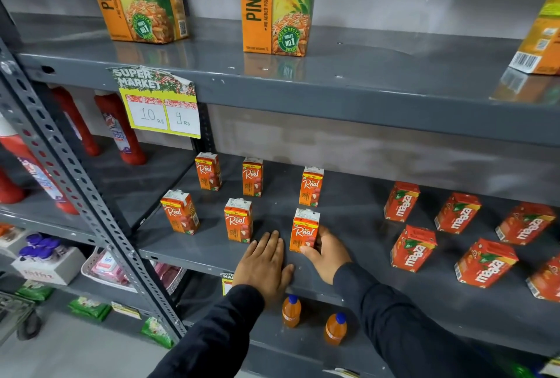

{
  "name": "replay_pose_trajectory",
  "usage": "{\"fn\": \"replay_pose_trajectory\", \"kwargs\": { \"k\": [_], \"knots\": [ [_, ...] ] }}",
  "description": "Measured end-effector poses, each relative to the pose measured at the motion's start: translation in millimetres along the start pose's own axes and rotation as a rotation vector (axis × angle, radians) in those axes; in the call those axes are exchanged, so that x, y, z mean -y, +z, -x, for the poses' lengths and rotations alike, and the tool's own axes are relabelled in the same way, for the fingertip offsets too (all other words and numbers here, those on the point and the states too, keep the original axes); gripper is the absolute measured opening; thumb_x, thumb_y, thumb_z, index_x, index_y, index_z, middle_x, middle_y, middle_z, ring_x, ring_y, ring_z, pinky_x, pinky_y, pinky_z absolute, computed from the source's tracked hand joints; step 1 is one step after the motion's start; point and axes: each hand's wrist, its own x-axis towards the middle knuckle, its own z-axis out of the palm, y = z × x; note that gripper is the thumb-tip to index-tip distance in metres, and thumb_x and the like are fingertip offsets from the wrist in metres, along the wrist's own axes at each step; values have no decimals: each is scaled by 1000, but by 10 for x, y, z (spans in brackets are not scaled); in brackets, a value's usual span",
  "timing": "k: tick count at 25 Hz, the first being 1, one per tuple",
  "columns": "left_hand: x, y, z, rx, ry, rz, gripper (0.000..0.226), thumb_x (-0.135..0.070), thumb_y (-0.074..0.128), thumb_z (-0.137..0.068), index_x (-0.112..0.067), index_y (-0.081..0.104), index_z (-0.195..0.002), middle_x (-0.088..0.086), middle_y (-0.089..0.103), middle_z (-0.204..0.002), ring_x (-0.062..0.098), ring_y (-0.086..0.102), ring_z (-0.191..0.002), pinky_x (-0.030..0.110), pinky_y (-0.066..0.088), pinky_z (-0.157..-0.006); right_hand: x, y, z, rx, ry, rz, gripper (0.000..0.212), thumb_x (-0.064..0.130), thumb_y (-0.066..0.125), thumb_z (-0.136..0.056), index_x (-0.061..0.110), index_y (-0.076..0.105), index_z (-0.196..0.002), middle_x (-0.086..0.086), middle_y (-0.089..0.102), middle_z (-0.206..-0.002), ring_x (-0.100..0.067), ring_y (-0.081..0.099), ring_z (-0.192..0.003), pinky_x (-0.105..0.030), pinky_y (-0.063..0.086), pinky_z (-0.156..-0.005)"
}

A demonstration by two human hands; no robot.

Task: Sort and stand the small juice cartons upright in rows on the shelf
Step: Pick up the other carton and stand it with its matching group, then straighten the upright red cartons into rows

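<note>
Several small orange Real juice cartons stand upright in two rows on the grey middle shelf (357, 226). My right hand (328, 253) wraps around the front right Real carton (304, 230), which stands upright near the shelf's front edge. My left hand (266, 262) lies flat on the shelf just left of that carton, fingers apart, holding nothing. The neighbouring Real carton (238, 220) stands just beyond my left fingertips. To the right, several red Maaza cartons (413, 247) stand in loose rows, leaning in this wide view.
Tall pineapple juice cartons (277, 5) stand on the shelf above. A price tag (160, 105) hangs from that shelf's edge. Red bottles (119, 126) fill the left bay. Orange drink bottles (291, 311) stand on the shelf below. A perforated grey upright (75, 190) divides the bays.
</note>
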Motion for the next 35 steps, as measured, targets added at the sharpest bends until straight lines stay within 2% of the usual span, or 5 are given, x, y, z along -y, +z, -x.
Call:
{"fn": "replay_pose_trajectory", "kwargs": {
  "k": [11, 15, 18, 23, 35],
  "knots": [
    [30, 10, -7, 7, -19, -16, 71, -56, 8, -92, -13, 7, -149, 6, 3, -159, 20, -1, -145, 39, 2, -118, -312, -114, 339, -89, -4, -432, 73, 12, 78, -72, 21, 43, -135, 9, 58, -117, -6, 59, -103, -18, 48, -83],
    [40, 69, -25, -16, -16, -28, 73, -57, 5, -91, -12, 8, -148, 6, 5, -159, 21, 0, -145, 38, 3, -118, -864, -258, 988, -634, -16, -353, 41, 11, 80, -70, 40, 60, -89, 7, 59, -72, -10, 57, -63, -9, 43, -59],
    [35, 122, -38, -35, -9, -30, 77, -59, 0, -87, -13, 9, -148, 5, 5, -159, 20, 1, -145, 36, 1, -116, -1035, -637, 1014, -933, 87, -151, 56, 18, 87, -59, 28, 52, -102, -7, 53, -92, -21, 53, -76, -17, 42, -66],
    [54, 158, -54, -44, -26, -33, 81, -60, -2, -85, -11, 14, -148, 4, 10, -158, 18, 3, -145, 34, 2, -115, -944, -943, 646, -694, 263, 18, 77, 54, 80, -53, 20, 46, -114, -4, 63, -111, -26, 62, -99, -43, 52, -85],
    [18, 119, -41, -35, -48, -38, 80, -60, -1, -86, -11, 14, -148, 5, 10, -158, 18, 3, -145, 34, 2, -115, -1018, -916, 560, -695, 282, 237, 45, 58, 68, -58, 28, 42, -79, -2, 68, -84, -28, 63, -80, -37, 47, -74]
  ]
}}
